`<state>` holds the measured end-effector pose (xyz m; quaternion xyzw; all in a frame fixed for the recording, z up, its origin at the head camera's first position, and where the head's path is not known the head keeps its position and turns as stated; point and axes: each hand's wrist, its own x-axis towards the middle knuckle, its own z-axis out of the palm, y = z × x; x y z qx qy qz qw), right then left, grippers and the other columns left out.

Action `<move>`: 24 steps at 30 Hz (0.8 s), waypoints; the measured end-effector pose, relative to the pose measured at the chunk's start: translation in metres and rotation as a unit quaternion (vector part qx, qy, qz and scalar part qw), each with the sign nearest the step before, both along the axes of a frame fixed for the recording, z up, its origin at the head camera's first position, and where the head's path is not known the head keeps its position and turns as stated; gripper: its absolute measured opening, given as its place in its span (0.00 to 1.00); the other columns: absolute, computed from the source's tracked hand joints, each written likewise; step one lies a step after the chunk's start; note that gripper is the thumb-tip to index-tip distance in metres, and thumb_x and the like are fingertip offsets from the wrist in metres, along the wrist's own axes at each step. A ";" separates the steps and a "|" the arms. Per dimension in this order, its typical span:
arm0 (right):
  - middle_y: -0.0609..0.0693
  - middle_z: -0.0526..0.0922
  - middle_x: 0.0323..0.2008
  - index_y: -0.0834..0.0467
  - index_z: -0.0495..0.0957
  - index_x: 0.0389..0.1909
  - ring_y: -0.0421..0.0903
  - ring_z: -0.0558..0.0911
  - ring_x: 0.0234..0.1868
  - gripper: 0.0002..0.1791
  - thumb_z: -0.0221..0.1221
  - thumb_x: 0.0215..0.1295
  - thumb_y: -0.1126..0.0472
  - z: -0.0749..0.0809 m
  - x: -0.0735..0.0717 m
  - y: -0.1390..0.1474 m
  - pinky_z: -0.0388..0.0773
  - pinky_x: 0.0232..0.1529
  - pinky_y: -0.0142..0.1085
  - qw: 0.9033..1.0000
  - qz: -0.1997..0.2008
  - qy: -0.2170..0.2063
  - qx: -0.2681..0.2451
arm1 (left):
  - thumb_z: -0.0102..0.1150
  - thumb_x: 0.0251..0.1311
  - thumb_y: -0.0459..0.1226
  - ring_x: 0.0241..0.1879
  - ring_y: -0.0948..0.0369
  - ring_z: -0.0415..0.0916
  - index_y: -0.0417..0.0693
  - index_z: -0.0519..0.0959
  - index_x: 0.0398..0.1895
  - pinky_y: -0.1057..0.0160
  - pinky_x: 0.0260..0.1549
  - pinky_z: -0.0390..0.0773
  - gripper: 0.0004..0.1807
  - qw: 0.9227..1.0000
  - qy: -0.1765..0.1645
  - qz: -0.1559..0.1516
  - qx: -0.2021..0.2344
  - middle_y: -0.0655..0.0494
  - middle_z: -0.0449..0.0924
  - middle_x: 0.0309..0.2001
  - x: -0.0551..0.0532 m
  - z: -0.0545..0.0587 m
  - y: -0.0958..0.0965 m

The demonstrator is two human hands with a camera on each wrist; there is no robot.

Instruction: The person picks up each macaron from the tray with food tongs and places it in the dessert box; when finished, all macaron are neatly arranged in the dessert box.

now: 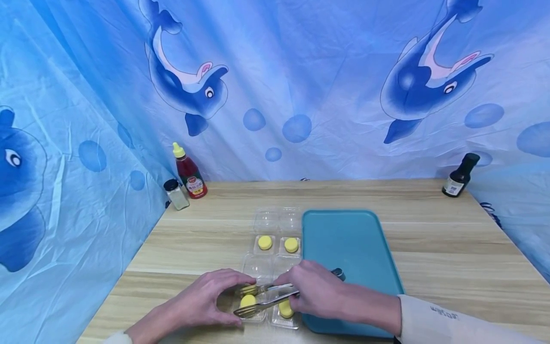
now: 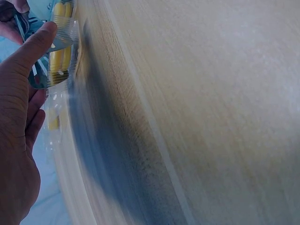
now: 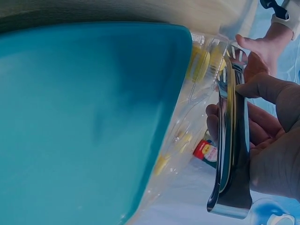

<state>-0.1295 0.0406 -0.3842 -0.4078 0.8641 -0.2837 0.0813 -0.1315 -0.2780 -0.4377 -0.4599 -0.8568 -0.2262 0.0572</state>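
Note:
My right hand (image 1: 315,289) grips metal tongs (image 3: 241,154), whose slotted ends point left. In the head view the tong ends stand apart on either side of a yellow macaron (image 1: 248,301) in the near-left cup of a clear plastic box (image 1: 285,323). A second yellow macaron (image 1: 285,309) sits in the cup beside it, partly behind my right hand. My left hand (image 1: 210,296) holds that box's left side, thumb at the near corner and fingers at the far side. The left wrist view shows the thumb over the clear plastic.
Just beyond is another open clear box (image 1: 278,245) with two yellow macarons. A teal tray (image 1: 343,248) lies right of the boxes, under my right forearm. A red sauce bottle (image 1: 191,174) and a shaker jar (image 1: 176,195) stand back left, a dark bottle (image 1: 460,176) back right.

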 end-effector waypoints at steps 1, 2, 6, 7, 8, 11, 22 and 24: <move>0.46 0.91 0.49 0.53 0.89 0.58 0.28 0.53 0.11 0.30 0.67 0.53 0.76 0.000 0.000 0.000 0.56 0.08 0.22 1.000 -0.001 -0.002 0.000 | 0.81 0.52 0.58 0.59 0.62 0.81 0.54 0.77 0.71 0.51 0.56 0.85 0.44 1.000 0.002 -0.001 0.001 0.65 0.82 0.63 0.000 0.000 0.000; 0.47 0.90 0.50 0.53 0.89 0.57 0.28 0.54 0.11 0.29 0.67 0.53 0.76 0.001 0.000 0.000 0.57 0.08 0.22 1.000 -0.004 -0.004 0.002 | 0.81 0.52 0.58 0.59 0.61 0.81 0.54 0.77 0.71 0.51 0.56 0.85 0.44 1.000 0.004 -0.001 0.001 0.65 0.82 0.63 0.000 0.000 0.000; 0.47 0.90 0.50 0.54 0.89 0.56 0.28 0.58 0.11 0.29 0.68 0.53 0.77 0.004 0.000 0.001 0.60 0.08 0.22 1.000 -0.010 -0.004 0.005 | 0.82 0.52 0.58 0.59 0.62 0.81 0.55 0.77 0.71 0.51 0.57 0.84 0.44 1.000 -0.002 0.003 -0.001 0.65 0.82 0.63 0.000 0.001 0.001; 0.47 0.91 0.50 0.53 0.89 0.56 0.28 0.59 0.12 0.29 0.68 0.53 0.77 0.005 -0.001 0.001 0.60 0.09 0.22 1.000 -0.011 -0.004 0.005 | 0.81 0.52 0.58 0.59 0.62 0.81 0.56 0.77 0.71 0.51 0.57 0.84 0.44 1.000 -0.005 0.005 -0.002 0.66 0.82 0.63 0.000 0.001 0.001; 0.47 0.91 0.49 0.53 0.90 0.56 0.28 0.60 0.13 0.29 0.68 0.53 0.77 0.005 -0.001 0.001 0.60 0.09 0.22 1.000 -0.011 -0.003 0.005 | 0.81 0.52 0.58 0.59 0.62 0.81 0.56 0.77 0.71 0.51 0.57 0.84 0.43 1.000 -0.009 0.008 -0.004 0.66 0.82 0.63 0.001 0.001 0.001; 0.47 0.92 0.47 0.53 0.90 0.55 0.28 0.62 0.13 0.29 0.68 0.52 0.77 0.007 -0.002 0.001 0.61 0.09 0.22 1.000 -0.008 -0.001 0.005 | 0.81 0.53 0.58 0.60 0.63 0.81 0.57 0.77 0.71 0.51 0.57 0.84 0.43 1.000 -0.018 0.014 -0.009 0.68 0.81 0.63 0.001 0.001 0.001; 0.46 0.92 0.45 0.50 0.90 0.54 0.28 0.60 0.12 0.29 0.68 0.52 0.78 0.013 -0.001 0.002 0.61 0.09 0.22 1.000 -0.011 -0.006 0.016 | 0.81 0.51 0.58 0.59 0.62 0.81 0.56 0.77 0.71 0.52 0.56 0.84 0.44 1.000 0.000 0.004 -0.002 0.66 0.82 0.62 0.000 0.000 0.001; 0.46 0.92 0.44 0.49 0.91 0.54 0.27 0.61 0.12 0.30 0.68 0.52 0.78 0.014 -0.001 0.002 0.61 0.09 0.22 1.000 -0.010 -0.005 0.015 | 0.81 0.51 0.58 0.59 0.62 0.81 0.56 0.77 0.71 0.51 0.56 0.84 0.44 1.000 0.001 0.003 -0.002 0.66 0.82 0.62 0.000 0.000 0.001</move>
